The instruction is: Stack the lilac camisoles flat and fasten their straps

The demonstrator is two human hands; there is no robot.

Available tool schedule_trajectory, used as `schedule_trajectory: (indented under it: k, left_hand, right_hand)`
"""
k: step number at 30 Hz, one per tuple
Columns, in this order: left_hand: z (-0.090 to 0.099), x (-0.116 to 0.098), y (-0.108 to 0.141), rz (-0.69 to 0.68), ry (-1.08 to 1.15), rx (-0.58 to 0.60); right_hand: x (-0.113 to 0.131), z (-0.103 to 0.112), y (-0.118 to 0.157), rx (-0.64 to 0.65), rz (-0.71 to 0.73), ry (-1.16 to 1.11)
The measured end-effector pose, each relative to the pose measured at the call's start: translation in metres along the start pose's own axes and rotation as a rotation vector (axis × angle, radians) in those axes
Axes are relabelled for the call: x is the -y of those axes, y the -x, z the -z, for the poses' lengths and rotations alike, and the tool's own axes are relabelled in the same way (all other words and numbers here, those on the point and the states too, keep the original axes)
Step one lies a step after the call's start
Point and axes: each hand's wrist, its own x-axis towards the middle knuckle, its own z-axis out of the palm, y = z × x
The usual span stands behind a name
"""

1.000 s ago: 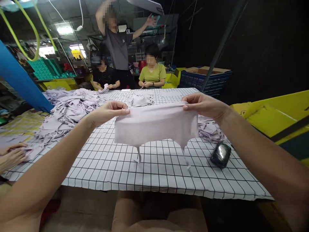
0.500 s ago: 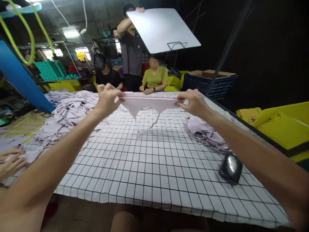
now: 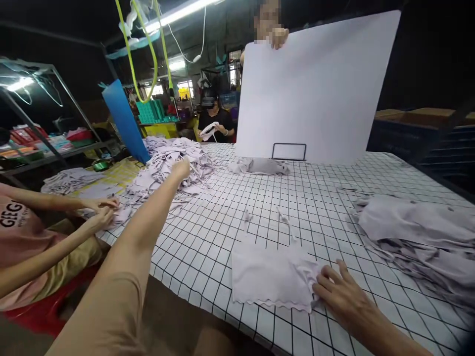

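Note:
A pale lavender strappy top [image 3: 272,274] lies flat on the checked cloth near the front edge, its two thin straps pointing away from me. My right hand [image 3: 343,296] pinches its creased right side, thumb and forefinger closed and the other fingers lifted. Stretched far out, my left hand [image 3: 180,169] is at the large heap of lavender garments [image 3: 163,170] on the left. Its fingers face away and are blurred, so their grip is hidden. To the right of my right hand lies a stack of the same fabric [image 3: 415,222].
The checked tablecloth [image 3: 208,237] covers the table. Across it, a person holds up a large white board [image 3: 315,94] with a wire stand [image 3: 289,151]; a small garment bundle [image 3: 260,166] lies beneath. A co-worker's hands [image 3: 104,212] handle fabric at the left. Yellow cords [image 3: 148,54] hang overhead.
The lavender top, stretched in the air between both hands, now lies on the table. My left hand has moved to the heap. My view has turned left, and the board stands more upright.

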Motion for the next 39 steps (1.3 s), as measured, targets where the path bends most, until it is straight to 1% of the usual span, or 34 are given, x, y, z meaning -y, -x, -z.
schedule_trajectory:
  k: [1, 2, 3, 4, 5, 7, 8, 9, 10, 11, 12, 13, 14, 15, 17, 18, 20, 22, 23, 24, 26, 27, 29, 31, 32, 33, 35, 36, 38, 39]
  left_hand:
    - [0.002, -0.003, -0.008, 0.016, -0.017, -0.030]
    - [-0.005, -0.008, -0.007, 0.011, -0.010, -0.042]
    - [-0.022, -0.014, 0.004, -0.029, 0.019, -0.021]
    - [-0.047, -0.022, 0.026, -0.089, 0.049, 0.029]
    - [-0.074, -0.029, 0.057, -0.181, 0.096, 0.114]
    - [-0.129, -0.040, 0.139, -0.595, 0.247, 0.332]
    - [-0.152, -0.041, 0.181, -0.747, 0.266, 0.383]
    - [-0.172, -0.040, 0.219, -0.823, 0.245, 0.361]
    - [-0.187, -0.038, 0.250, -0.837, 0.204, 0.310]
    - [-0.200, -0.033, 0.272, -0.813, 0.166, 0.243]
    - [-0.209, -0.029, 0.284, -0.793, 0.142, 0.174]
    - [-0.215, -0.023, 0.288, -0.785, 0.131, 0.117]
    - [-0.219, -0.018, 0.285, -0.800, 0.137, 0.069]
    - [-0.219, -0.013, 0.278, -0.839, 0.157, 0.033]
    - [-0.212, -0.004, 0.262, -0.936, 0.200, 0.008]
    - [-0.206, 0.000, 0.256, -0.970, 0.215, 0.022]
    - [-0.191, 0.006, 0.250, -0.989, 0.227, 0.118]
    - [-0.180, 0.008, 0.251, -0.959, 0.251, 0.252]
    - [-0.178, 0.008, 0.253, -0.936, 0.265, 0.295]
    - [-0.179, 0.007, 0.255, -0.913, 0.268, 0.313]
    - [-0.189, 0.003, 0.258, -0.876, 0.210, 0.289]
    - [-0.197, 0.001, 0.260, -0.863, 0.147, 0.265]
    - [-0.212, -0.003, 0.263, -0.839, 0.005, 0.230]
    - [-0.223, -0.006, 0.264, -0.816, -0.085, 0.204]
    - [-0.227, -0.008, 0.264, -0.803, -0.105, 0.187]
    - [-0.229, -0.011, 0.262, -0.786, -0.113, 0.171]
    - [-0.234, -0.017, 0.256, -0.736, -0.116, 0.153]
    - [-0.237, -0.021, 0.253, -0.706, -0.118, 0.153]
    - [-0.244, -0.028, 0.246, -0.659, -0.126, 0.161]
    - [-0.248, -0.030, 0.245, -0.644, -0.129, 0.162]
  right_hand:
    - [0.000, 0.004, -0.001, 0.017, -0.003, 0.011]
    - [0.001, 0.007, -0.001, 0.035, -0.009, 0.019]
    - [0.001, 0.009, -0.002, 0.053, -0.014, 0.023]
    - [0.001, 0.011, -0.002, 0.073, -0.024, 0.021]
    - [0.001, 0.012, -0.001, 0.089, -0.034, 0.013]
    - [0.001, 0.011, 0.001, 0.108, -0.059, -0.007]
    - [0.001, 0.010, 0.002, 0.108, -0.072, -0.016]
    - [0.000, 0.010, 0.004, 0.107, -0.086, -0.024]
    - [-0.002, 0.010, 0.005, 0.103, -0.096, -0.031]
    - [-0.004, 0.011, 0.006, 0.102, -0.103, -0.041]
    - [-0.005, 0.012, 0.008, 0.105, -0.107, -0.052]
    - [-0.006, 0.014, 0.010, 0.112, -0.109, -0.063]
    - [-0.007, 0.016, 0.012, 0.119, -0.110, -0.070]
    - [-0.006, 0.019, 0.014, 0.123, -0.113, -0.072]
    - [0.001, 0.025, 0.021, 0.131, -0.127, -0.055]
    - [0.007, 0.028, 0.025, 0.137, -0.131, -0.042]
    - [0.024, 0.036, 0.034, 0.168, -0.119, -0.053]
    - [0.042, 0.040, 0.040, 0.210, -0.109, -0.123]
    - [0.049, 0.040, 0.042, 0.225, -0.116, -0.168]
    - [0.055, 0.039, 0.043, 0.240, -0.133, -0.210]
    - [0.058, 0.033, 0.042, 0.277, -0.166, -0.265]
    - [0.054, 0.029, 0.040, 0.300, -0.175, -0.277]
    - [0.039, 0.019, 0.027, 0.318, -0.210, -0.282]
    - [0.017, 0.007, -0.003, 0.291, -0.290, -0.284]
    - [0.006, 0.001, -0.025, 0.274, -0.342, -0.291]
    - [-0.002, -0.007, -0.051, 0.267, -0.389, -0.309]
    - [-0.014, -0.027, -0.112, 0.290, -0.489, -0.345]
    - [-0.016, -0.040, -0.143, 0.323, -0.563, -0.364]
    - [-0.018, -0.069, -0.198, 0.356, -0.610, -0.383]
    - [-0.019, -0.083, -0.220, 0.371, -0.633, -0.400]
